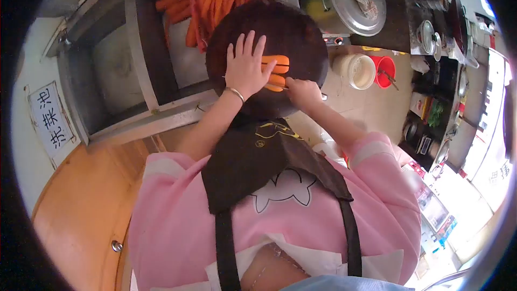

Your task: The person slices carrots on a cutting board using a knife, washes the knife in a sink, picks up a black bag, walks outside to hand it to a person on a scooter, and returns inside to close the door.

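Observation:
Pieces of peeled carrot (281, 62) lie on a round dark board (269, 27) in front of me. A dark lengthwise gap runs between two of the halves. My left hand (246, 69) is laid flat over the left ends of the carrot, fingers spread and pointing away from me. Closed around a knife handle, my right hand (304, 94) sits at the board's right side. Only a sliver of the knife (284, 88) shows along the lower carrot piece; most of its blade is hidden by the carrot and my left hand.
Behind the board, a red basket (200, 19) of whole carrots stands in a metal sink (156, 48). A large lidded pot (355, 0) is at the back right. On the floor at right are a white bucket (360, 71) and a red bucket (384, 71).

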Demonstrator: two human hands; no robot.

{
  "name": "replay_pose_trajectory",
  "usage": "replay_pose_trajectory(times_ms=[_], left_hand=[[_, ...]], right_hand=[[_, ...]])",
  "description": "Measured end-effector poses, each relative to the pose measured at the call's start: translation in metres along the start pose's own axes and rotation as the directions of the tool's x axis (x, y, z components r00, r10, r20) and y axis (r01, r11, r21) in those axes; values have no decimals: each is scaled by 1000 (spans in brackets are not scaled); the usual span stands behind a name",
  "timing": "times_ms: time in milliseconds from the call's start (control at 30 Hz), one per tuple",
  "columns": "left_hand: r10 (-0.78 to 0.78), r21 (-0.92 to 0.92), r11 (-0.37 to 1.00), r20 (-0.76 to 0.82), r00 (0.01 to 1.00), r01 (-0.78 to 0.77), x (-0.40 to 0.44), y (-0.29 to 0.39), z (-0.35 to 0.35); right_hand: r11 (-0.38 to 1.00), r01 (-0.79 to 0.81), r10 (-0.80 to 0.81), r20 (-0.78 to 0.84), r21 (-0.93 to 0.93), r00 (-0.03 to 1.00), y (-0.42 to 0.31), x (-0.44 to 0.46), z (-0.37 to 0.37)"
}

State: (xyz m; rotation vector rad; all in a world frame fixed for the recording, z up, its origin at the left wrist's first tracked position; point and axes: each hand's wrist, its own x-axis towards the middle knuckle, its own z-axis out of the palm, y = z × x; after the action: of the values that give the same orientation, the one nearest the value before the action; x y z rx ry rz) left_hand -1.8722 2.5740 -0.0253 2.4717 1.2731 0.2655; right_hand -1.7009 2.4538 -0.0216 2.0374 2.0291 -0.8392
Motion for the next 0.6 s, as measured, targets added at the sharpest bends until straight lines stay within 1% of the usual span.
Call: replay_pose_trajectory(times_ms=[33, 67, 100, 133, 167, 200, 233, 267, 300, 333, 400, 433, 467, 500, 533, 600], left_hand=[[2, 2, 1000, -29, 1000, -2, 1, 1, -2], [6, -2, 1000, -60, 998, -6, 1, 3, -4], [9, -56, 998, -89, 996, -14, 4, 3, -9], [26, -138, 990, -96, 995, -39, 7, 5, -16], [54, -183, 981, -98, 994, -71, 7, 11, -23], [74, -226, 969, -128, 989, -101, 10, 19, -29], [90, -215, 970, -119, 989, -114, 12, 16, -22], [110, -224, 965, -120, 987, -134, 8, 12, -17], [79, -261, 959, -137, 987, -113, 2, 12, -14], [69, -266, 959, -129, 989, -101, -6, 6, -8], [29, -333, 942, -43, 999, -42, -15, 2, -5], [42, -325, 944, -66, 997, -62, -16, -6, -6], [4, -445, 894, -117, 993, -56, -17, -13, -9], [-39, -559, 827, -157, 987, -56, -13, -17, -13], [-36, -555, 829, -166, 985, -63, -10, -17, -29], [-99, -632, 760, -342, 935, -150, -10, -21, -65]], right_hand=[[1000, -13, 13, -11, -5, 1000, 0, 0, 3], [999, -54, 54, 75, -8, 996, -2, 2, 6], [994, -105, 108, 147, -30, 983, -2, 7, 2], [982, -178, 185, 180, -56, 966, 3, 7, 20], [983, -166, 177, 184, -74, 967, 9, 1, 26], [965, -184, 222, 212, -185, 952, 24, 6, 62], [964, -238, 261, 265, -115, 928, 7, 1, 29], [982, -187, 182, 209, 5, 961, -3, -8, 1], [978, -187, 169, 184, 89, 968, -4, -9, 5], [994, -82, 80, 31, 73, 996, 0, -10, 28], [999, -30, 31, -43, 24, 999, -5, -23, 21], [999, -25, 28, -64, 36, 998, -3, -24, 20], [999, -18, 22, -81, 48, 996, -1, -27, 18], [994, -54, 63, -89, 98, 994, -2, -31, 15], [994, -51, 60, -99, 95, 993, -2, -38, 10], [981, -97, 121, -137, 167, 983, -2, -57, 2]])
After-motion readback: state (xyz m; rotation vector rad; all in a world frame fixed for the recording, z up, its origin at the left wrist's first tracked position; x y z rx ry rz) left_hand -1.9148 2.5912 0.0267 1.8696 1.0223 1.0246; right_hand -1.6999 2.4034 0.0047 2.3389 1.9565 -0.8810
